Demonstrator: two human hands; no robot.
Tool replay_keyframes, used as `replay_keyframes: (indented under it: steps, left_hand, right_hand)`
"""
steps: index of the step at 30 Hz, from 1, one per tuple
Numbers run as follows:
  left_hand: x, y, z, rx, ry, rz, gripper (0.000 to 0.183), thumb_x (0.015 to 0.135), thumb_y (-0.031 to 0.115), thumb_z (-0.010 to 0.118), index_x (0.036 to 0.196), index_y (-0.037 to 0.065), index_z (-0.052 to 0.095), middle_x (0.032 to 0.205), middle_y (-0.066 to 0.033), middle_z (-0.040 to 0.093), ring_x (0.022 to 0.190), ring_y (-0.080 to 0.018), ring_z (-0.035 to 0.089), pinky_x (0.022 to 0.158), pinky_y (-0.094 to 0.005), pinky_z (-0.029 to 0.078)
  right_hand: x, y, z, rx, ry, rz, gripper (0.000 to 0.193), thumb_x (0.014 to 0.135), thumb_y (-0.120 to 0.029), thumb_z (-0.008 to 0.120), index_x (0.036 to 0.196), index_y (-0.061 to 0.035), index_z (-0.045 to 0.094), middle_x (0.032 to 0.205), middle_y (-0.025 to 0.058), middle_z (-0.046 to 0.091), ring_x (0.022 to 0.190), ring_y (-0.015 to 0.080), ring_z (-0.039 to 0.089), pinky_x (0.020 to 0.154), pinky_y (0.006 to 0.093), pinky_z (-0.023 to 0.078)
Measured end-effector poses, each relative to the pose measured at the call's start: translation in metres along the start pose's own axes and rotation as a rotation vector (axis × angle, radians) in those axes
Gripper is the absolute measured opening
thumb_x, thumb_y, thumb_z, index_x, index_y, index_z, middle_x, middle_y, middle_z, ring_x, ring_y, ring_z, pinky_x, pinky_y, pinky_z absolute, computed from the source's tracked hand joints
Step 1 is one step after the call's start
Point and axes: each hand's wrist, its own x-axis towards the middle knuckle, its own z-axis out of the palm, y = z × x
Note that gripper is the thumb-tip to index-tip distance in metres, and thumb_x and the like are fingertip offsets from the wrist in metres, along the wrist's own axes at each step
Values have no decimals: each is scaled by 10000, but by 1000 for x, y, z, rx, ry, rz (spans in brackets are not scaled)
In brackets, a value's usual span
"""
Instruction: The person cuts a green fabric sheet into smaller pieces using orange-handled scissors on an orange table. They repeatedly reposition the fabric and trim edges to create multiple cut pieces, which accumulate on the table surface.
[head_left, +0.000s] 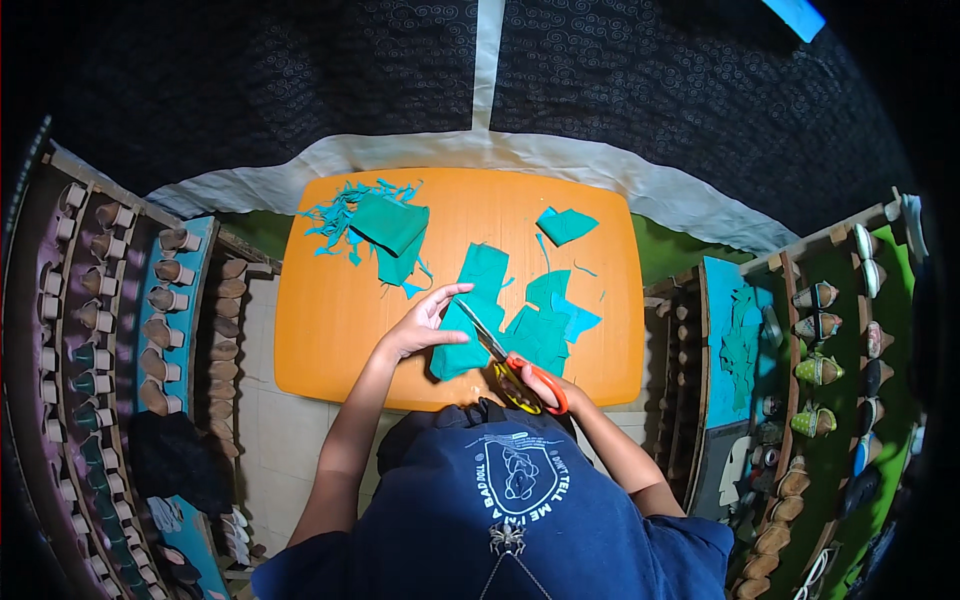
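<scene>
A pair of scissors (pixel 487 333) with orange and yellow handles is in my right hand (pixel 548 383), close to the table's front edge. Its blades reach up and left, over a piece of green fabric (pixel 459 352). That fabric is held by its left side in my left hand (pixel 425 325), the fingers above and the thumb below. Beyond it lies another green fabric piece (pixel 484 268). To the right, more cut green pieces (pixel 540 334) overlap, with a lighter turquoise patch (pixel 579 320) at their edge. Exactly where the blades meet the fabric is hard to make out.
The orange table (pixel 325 330) bears a folded green cloth (pixel 390 225) beside a heap of thin scraps (pixel 335 218), and a small folded piece (pixel 568 226) at far right. Racks of shoes and shoe lasts (pixel 160 333) flank both sides. A dark patterned curtain (pixel 330 90) hangs behind.
</scene>
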Motion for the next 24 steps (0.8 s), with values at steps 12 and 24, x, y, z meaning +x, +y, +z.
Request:
replay_keyframes:
  steps: [12, 24]
  left_hand:
    - [-3, 17, 3, -36, -44, -152, 667, 687, -64, 673, 1279, 31, 382, 1196, -75, 466, 1038, -133, 501, 845, -263, 465]
    - [0, 11, 0, -40, -87, -51, 722, 652, -72, 694, 1291, 28, 373, 1240, -60, 432, 1119, -140, 433, 929, -278, 401]
  right_hand:
    - [2, -17, 8, -120, 49, -201, 536, 874, -597, 225, 972, -99, 398, 774, 6, 424, 670, 95, 414, 650, 226, 379]
    - [9, -3, 15, -206, 160, -298, 596, 840, -648, 195, 904, -93, 401, 764, 20, 386, 705, 139, 394, 674, 271, 363]
